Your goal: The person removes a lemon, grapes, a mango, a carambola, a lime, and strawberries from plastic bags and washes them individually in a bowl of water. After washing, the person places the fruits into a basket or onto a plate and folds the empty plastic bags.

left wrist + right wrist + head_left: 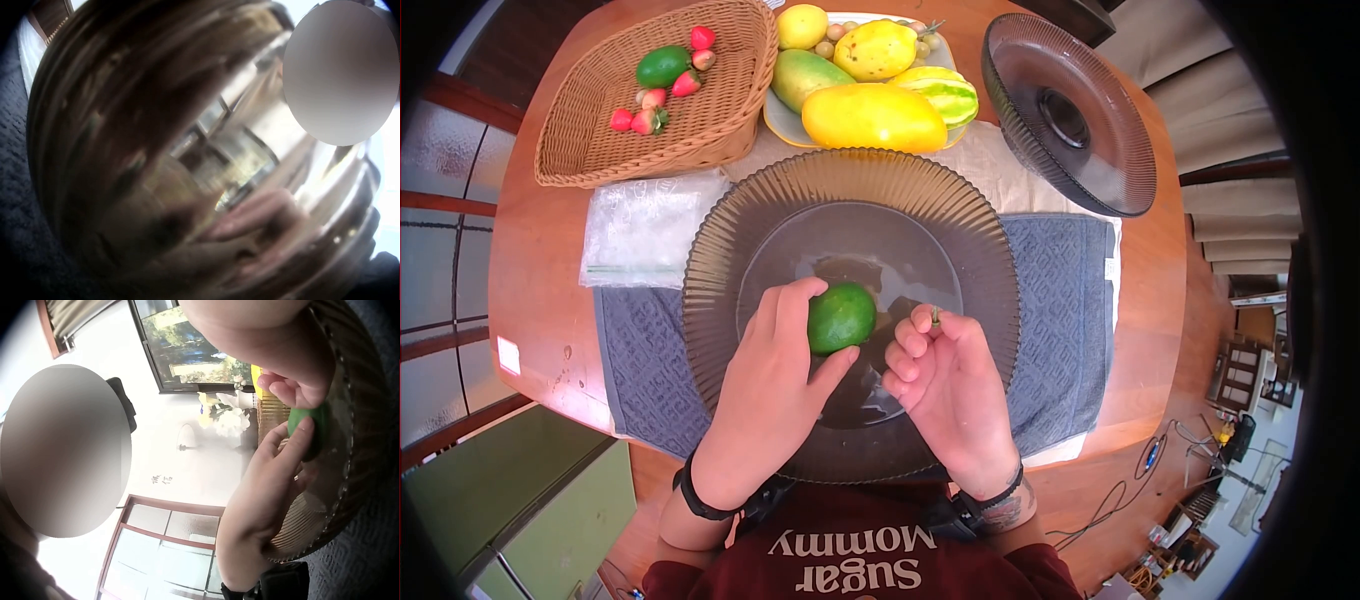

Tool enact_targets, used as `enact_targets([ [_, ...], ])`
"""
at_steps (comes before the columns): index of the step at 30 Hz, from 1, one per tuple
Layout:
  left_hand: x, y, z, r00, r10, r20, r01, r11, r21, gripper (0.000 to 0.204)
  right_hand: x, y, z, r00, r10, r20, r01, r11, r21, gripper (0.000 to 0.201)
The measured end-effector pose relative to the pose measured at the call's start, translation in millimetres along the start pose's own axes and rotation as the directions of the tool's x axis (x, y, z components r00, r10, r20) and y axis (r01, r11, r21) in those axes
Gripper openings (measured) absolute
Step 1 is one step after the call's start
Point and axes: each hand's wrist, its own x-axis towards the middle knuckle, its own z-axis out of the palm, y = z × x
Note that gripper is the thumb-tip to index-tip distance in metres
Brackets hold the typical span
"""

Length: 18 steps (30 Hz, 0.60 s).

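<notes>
Holding: 1 green fruit [841, 318], smooth and rounded, in the left hand [772, 370], fingers on its far side and thumb on its near side, clamped on the fruit. Location of fruit: above the inside of the large bowl [850, 440], left of the right hand [956, 385] and apart from it.

Right hand: palm turned up, thumb and fingertip together on 1 small stem [936, 318], the other fingers bent inward. Both wrists: 1 black band each (the right forearm also bears a tattoo).

Large bowl: brownish see-through glass, ribbed wall, scalloped rim, shiny wet-looking bottom; set on a blue-grey towel [1065, 330]. Its side fills most of the left wrist view, blurred.

Far left: 1 wicker basket [580, 130], containing red strawberries [686, 83] and another green fruit [663, 66]. Between basket and towel: 1 clear plastic bag [640, 235], lying flat near the bowl's rim.

Far middle: 1 pale plate [785, 127], stocked with a long yellow fruit [873, 118], a striped yellow-green fruit [938, 97], a greenish-yellow fruit [808, 80], a spotted yellow fruit [875, 51], a round yellow fruit [802, 27] and small round grapes [824, 48].

Far right: 1 other ribbed bowl [1015, 110], dark see-through glass. All on a brown wooden table [540, 290].
</notes>
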Motion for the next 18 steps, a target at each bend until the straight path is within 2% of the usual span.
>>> enact_targets([
  [18, -0.7, 0.1, 0.3, 1.000, -0.006, 0.014, 0.006, 1.000, 0.010, 0.052, 0.1, -0.2, 0.5, 1.000, -0.004, 0.004, 0.004, 1.000, -0.013, 0.019],
])
